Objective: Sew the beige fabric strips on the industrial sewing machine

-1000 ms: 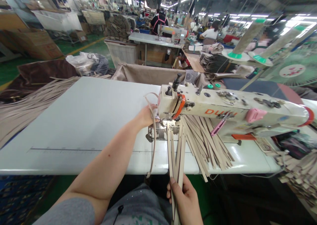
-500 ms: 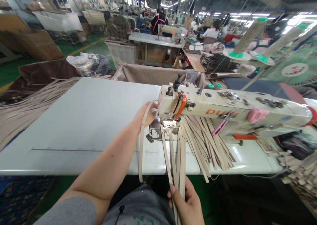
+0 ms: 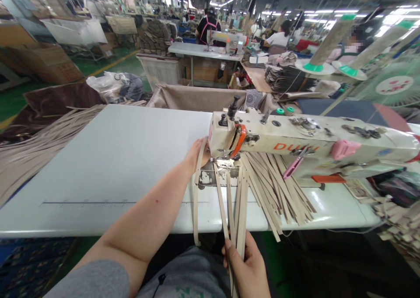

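Observation:
A cream sewing machine stands on a white table. My left hand reaches to the machine's needle end and is closed on a beige strap that hangs down over the table's front edge. My right hand is low, in front of the table, closed on a bundle of beige strips that run up to the presser foot. A fan of more beige strips lies under the machine arm.
Heaps of beige strips lie off the table's left side. A fabric bin stands behind the table. Thread cones rise at the right. Other people sit at sewing tables further back.
The strap in my left hand has swung from looping above the hand to hanging straight down beside the needle plate. My right hand stays low with the bundle.

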The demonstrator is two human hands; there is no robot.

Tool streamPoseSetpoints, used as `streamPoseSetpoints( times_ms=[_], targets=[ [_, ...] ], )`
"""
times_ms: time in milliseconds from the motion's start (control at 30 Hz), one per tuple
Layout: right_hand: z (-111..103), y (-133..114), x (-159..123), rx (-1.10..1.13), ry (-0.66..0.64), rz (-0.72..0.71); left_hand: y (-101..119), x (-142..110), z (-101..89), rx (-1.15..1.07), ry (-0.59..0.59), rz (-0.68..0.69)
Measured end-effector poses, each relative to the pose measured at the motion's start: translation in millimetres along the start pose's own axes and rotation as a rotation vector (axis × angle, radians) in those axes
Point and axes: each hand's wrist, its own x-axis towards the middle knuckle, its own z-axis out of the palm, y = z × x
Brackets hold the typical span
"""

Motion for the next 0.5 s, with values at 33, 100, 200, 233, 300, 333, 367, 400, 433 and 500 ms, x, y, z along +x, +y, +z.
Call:
streamPoseSetpoints(
  times_ms=[33, 100, 200, 233, 300, 333, 367, 400, 433, 500],
  targets=[
    [0.3, 0.6, 0.5, 0.004, -0.002, -0.001, 1.3, -0.7, 0.0, -0.001, 0.021, -0.018],
    [1.1, 1.5, 1.4, 0.016, -0.008, -0.004, 3.6, -2.3, -0.3, -0.005, 0.049, -0.031],
    [2.4, 1.6, 2.4, 0.027, -0.012, -0.009, 5.8, -4.1, -1.2, -0.014, 0.061, -0.020],
    [2.7, 1.3, 2.5, 0.027, -0.013, -0.010, 6.4, -4.5, -1.6, -0.009, 0.064, -0.020],
    [2.9, 0.9, 2.6, 0.021, -0.013, -0.011, 7.8, -5.1, -2.5, 0.014, 0.073, -0.019],
    [2.9, 0.9, 2.6, 0.019, -0.012, -0.012, 8.7, -5.4, -3.1, 0.025, 0.075, -0.014],
    [2.9, 1.0, 2.7, 0.019, -0.011, -0.013, 9.9, -5.9, -3.9, 0.032, 0.079, -0.011],
    [2.9, 1.3, 2.7, 0.021, -0.008, -0.013, 11.1, -6.5, -4.7, 0.031, 0.082, -0.011],
    [2.8, 1.6, 2.9, 0.023, -0.006, -0.013, 12.4, -7.1, -5.6, 0.023, 0.081, -0.013],
    [2.9, 2.3, 3.3, 0.025, -0.006, -0.012, 14.5, -8.3, -7.0, -0.001, 0.075, -0.022]
  ],
)
